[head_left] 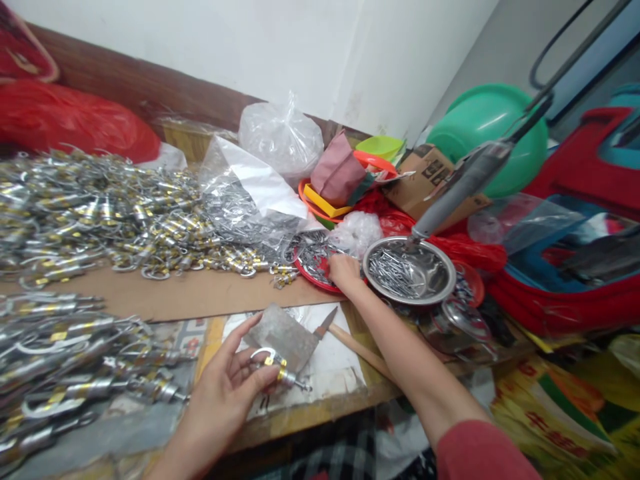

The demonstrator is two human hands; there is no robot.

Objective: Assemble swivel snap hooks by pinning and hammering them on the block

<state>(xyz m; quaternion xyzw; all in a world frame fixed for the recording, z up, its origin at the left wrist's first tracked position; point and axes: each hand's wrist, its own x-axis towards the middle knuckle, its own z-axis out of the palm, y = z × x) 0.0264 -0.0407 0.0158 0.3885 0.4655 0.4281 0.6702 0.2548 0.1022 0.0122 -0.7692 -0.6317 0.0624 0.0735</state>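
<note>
My left hand [233, 380] holds a small metal fitting [281, 370] with a white hook and yellow marks between thumb and fingers, above a grey metal block [287, 333]. My right hand [345, 272] reaches into a red tray [323, 285] of small metal parts; its fingertips are hidden among them. Just right of that hand stands a steel bowl [435, 297] of metal pins. A knife blade [326, 323] and a wooden stick [363, 350] lie beside the block on white paper [340, 380].
Many similar fittings [100, 207] are heaped at the left on cardboard [200, 293], with more at the lower left. Behind are plastic bags [283, 137] and a green basin [500, 140]. A grey tool handle [450, 180] slants down to the bowl.
</note>
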